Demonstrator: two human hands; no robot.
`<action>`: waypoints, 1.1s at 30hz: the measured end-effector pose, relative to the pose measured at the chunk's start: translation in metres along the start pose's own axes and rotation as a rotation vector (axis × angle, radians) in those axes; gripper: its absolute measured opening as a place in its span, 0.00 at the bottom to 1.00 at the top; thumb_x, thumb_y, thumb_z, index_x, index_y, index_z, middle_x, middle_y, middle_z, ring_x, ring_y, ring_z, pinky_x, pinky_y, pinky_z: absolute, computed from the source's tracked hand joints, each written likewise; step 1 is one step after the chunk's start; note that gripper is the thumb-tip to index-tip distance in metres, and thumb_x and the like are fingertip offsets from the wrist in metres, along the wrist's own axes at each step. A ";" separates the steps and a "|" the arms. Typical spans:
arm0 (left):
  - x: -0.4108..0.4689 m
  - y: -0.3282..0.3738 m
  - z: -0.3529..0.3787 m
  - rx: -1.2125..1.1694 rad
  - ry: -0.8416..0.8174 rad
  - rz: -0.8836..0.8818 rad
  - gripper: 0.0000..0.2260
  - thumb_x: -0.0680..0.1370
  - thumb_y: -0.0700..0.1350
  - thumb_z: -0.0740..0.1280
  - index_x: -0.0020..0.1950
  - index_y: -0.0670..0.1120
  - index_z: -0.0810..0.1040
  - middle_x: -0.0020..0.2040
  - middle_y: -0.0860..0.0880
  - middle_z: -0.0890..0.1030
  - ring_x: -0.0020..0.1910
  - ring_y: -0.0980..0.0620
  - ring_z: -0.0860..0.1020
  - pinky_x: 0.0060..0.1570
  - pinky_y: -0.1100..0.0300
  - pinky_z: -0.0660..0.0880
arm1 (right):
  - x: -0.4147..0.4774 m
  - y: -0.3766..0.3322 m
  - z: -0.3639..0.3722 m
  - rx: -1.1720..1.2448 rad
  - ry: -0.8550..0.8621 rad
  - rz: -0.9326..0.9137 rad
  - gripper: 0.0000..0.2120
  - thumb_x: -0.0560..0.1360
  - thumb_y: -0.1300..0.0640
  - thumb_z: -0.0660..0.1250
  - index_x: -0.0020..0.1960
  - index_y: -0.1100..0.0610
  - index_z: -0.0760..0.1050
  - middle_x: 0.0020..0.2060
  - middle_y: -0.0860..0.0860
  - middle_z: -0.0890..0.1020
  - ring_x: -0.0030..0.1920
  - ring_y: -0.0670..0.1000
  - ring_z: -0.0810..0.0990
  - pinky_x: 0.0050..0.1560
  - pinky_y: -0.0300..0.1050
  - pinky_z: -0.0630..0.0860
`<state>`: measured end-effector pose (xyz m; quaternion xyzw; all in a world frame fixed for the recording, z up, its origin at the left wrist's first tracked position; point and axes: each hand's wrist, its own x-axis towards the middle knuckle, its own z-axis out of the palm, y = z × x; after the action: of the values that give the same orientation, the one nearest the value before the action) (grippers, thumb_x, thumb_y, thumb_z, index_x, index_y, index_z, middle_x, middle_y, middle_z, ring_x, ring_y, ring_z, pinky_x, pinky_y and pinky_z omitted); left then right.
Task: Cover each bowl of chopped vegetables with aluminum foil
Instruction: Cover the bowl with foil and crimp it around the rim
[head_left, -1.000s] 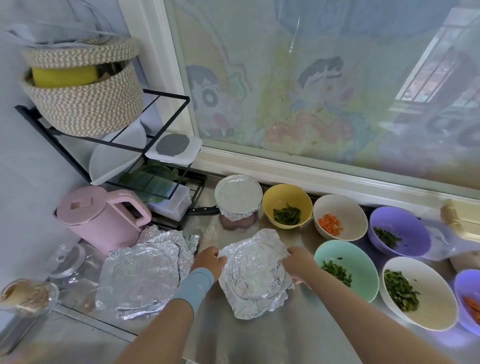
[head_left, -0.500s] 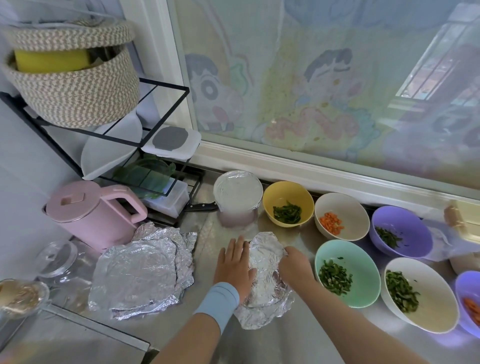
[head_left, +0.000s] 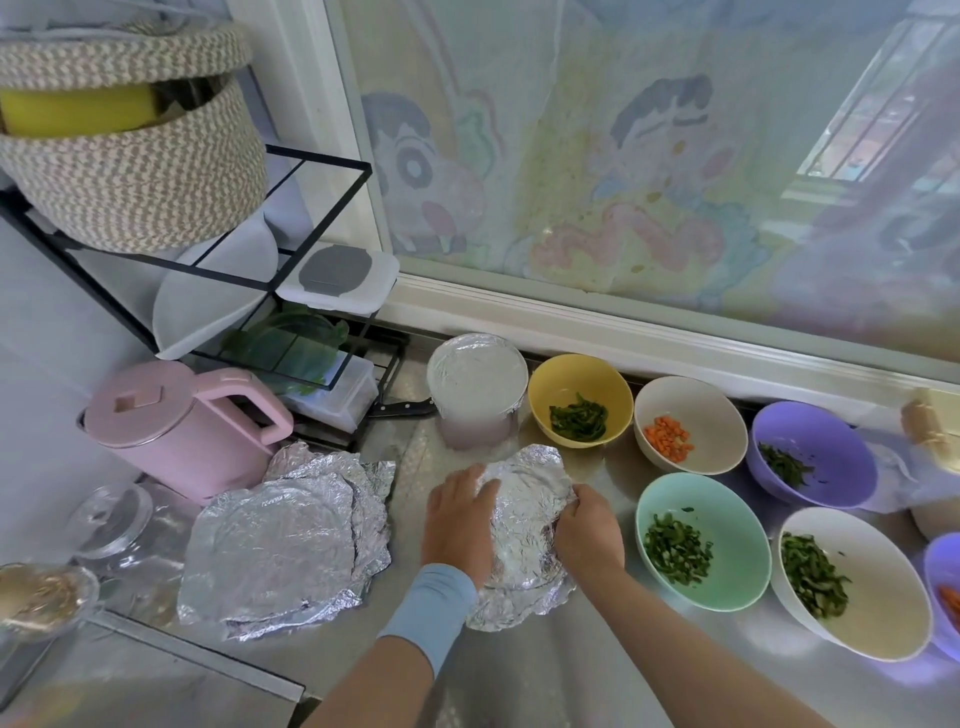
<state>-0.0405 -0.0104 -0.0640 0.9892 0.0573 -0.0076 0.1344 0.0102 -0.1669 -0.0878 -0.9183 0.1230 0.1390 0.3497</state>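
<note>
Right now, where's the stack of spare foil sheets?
Head view, left of centre: the foil stack lies on the counter, in front of the pink kettle and left of the left hand pressing the foil-wrapped bowl.

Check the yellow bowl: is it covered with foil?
No, the yellow bowl stands uncovered, with its chopped green vegetables in plain view.

No text, label, brand, number or sign can be read in this view
</note>
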 end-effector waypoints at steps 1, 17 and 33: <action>-0.001 0.007 0.002 0.057 -0.046 0.029 0.26 0.79 0.39 0.60 0.77 0.47 0.61 0.79 0.46 0.57 0.77 0.44 0.54 0.75 0.48 0.47 | -0.001 0.001 0.001 -0.005 0.002 -0.001 0.14 0.79 0.58 0.52 0.57 0.53 0.74 0.51 0.53 0.79 0.48 0.55 0.79 0.50 0.49 0.76; -0.011 -0.007 0.031 0.060 -0.219 0.011 0.42 0.76 0.70 0.50 0.79 0.50 0.34 0.79 0.48 0.35 0.78 0.46 0.38 0.76 0.49 0.41 | -0.013 -0.001 -0.012 -0.220 0.225 -0.454 0.27 0.73 0.69 0.60 0.70 0.54 0.68 0.67 0.53 0.70 0.67 0.55 0.68 0.66 0.52 0.69; -0.006 -0.019 0.034 -0.759 0.145 -0.223 0.17 0.80 0.50 0.59 0.68 0.49 0.72 0.62 0.57 0.74 0.61 0.60 0.73 0.59 0.69 0.67 | 0.004 -0.008 0.011 0.131 -0.207 -0.200 0.10 0.80 0.49 0.60 0.60 0.39 0.74 0.48 0.38 0.80 0.47 0.46 0.78 0.51 0.44 0.75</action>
<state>-0.0486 -0.0017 -0.1016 0.8550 0.1724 0.0695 0.4842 0.0146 -0.1539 -0.0923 -0.8819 0.0030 0.1893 0.4318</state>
